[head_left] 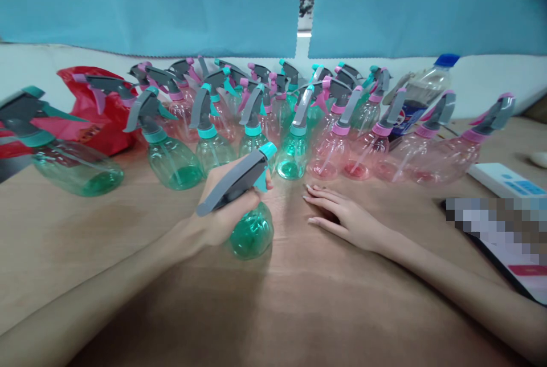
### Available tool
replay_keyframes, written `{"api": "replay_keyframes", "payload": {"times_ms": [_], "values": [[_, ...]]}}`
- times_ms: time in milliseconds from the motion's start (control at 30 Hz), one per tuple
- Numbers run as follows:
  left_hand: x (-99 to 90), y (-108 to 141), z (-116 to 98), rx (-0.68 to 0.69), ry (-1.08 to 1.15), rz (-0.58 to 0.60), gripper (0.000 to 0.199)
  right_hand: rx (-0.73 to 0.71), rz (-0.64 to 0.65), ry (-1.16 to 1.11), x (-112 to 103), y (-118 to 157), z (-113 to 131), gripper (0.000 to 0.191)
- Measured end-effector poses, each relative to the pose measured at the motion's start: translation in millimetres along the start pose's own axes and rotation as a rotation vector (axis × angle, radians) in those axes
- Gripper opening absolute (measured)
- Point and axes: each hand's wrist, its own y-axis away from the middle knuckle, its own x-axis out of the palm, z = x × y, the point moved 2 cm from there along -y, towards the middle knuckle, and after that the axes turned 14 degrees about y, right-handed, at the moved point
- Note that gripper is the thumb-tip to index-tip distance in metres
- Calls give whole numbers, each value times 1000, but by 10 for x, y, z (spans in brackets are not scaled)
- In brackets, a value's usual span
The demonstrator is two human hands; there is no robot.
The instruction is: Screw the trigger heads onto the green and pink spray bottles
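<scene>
My left hand [224, 207] is wrapped round the neck of a green spray bottle [252, 233] with a grey and turquoise trigger head. The bottle is close to the tabletop; I cannot tell whether its base touches. Its nozzle points away and to the right. Flat on the wood to the right lies my right hand [342, 213], fingers apart and holding nothing. Just beyond both hands stands a row of similar bottles, among them a green spray bottle [292, 156] in the middle and a pink spray bottle [328, 156] beside it.
More pink and green spray bottles crowd behind the front row. A red plastic bag [102, 122] sits at the back left. A blue-capped drink bottle [427, 85] stands back right. Nearer on the right are a white box [491, 176] and a tablet-like device [482, 241].
</scene>
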Motion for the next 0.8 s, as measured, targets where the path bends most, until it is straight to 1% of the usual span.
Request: {"api": "replay_keyframes", "payload": {"times_ms": [67, 133, 300, 367, 500, 600, 800], "values": [[11, -11, -24, -29, 65, 17, 12, 1, -3, -4, -2, 0, 2, 49], [28, -25, -55, -39, 103, 29, 20, 0, -2, -1, -2, -1, 4, 49], [66, -32, -92, -37, 119, -34, 35, -5, -19, -13, -1, -2, 2, 48], [74, -26, -86, -30, 138, -37, 40, -6, -20, -14, -2, -2, 2, 48], [70, -25, -64, -14, 132, -34, 39, -2, -7, -3, -8, -3, 6, 48], [65, -29, -49, -27, 136, -20, 37, 1, 1, 2, -11, -3, 10, 49], [62, -14, -25, -17, 140, -18, 32, 1, -16, -14, -7, -2, 8, 49]]}}
